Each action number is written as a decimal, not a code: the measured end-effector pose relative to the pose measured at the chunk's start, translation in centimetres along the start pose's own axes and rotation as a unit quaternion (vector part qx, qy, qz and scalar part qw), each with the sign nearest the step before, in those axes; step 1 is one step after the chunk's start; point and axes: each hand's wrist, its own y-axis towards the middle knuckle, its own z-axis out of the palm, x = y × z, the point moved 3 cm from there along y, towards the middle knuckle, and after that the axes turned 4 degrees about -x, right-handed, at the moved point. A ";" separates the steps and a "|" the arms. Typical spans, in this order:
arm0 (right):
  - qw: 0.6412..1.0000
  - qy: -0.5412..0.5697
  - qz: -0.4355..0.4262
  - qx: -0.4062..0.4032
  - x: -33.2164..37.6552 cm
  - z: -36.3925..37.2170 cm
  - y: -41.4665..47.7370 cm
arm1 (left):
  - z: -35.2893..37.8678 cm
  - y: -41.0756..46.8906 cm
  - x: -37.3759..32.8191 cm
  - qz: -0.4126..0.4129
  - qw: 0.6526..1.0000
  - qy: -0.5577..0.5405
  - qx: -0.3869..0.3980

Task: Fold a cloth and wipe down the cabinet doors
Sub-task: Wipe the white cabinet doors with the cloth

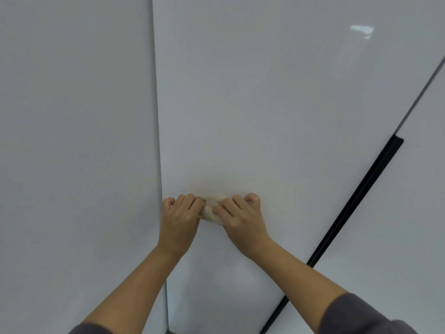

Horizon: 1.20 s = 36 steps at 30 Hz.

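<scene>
I note both hands gripping the cloth (212, 212). The left hand (180, 219) has its fingers curled on one end, the right hand (243, 221) on the other. The cloth is bunched between the fingertips, against the door (240, 104) — handle (361, 201) well right of the right fingers.

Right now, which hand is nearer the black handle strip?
Right. The right hand grips the cloth on the middle door, bare panel between it and the black handle strip; the left hand grips the cloth's other end, farther off by the left seam.
</scene>
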 end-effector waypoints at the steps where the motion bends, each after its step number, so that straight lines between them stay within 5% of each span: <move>1: 1.000 0.002 0.001 0.002 -0.1 0.1 0.0 | 0.0 0.0 0.1 0.001 1.000 0.000 0.001; 13: 0.993 0.021 0.043 -0.111 -3.0 -3.4 12.6 | -5.7 11.6 3.1 0.002 0.995 -0.013 -0.094; 18: 0.991 0.022 0.050 -0.123 -1.6 -2.0 11.1 | -4.5 9.8 3.5 -0.016 0.994 -0.023 -0.107; 26: 0.998 0.024 -0.047 -0.016 2.9 3.0 3.3 | 0.2 -0.7 4.7 -0.080 0.997 -0.023 -0.001; 36: 0.994 0.023 -0.018 -0.101 -0.2 -0.3 13.4 | -4.8 9.3 5.4 -0.057 0.998 0.005 -0.040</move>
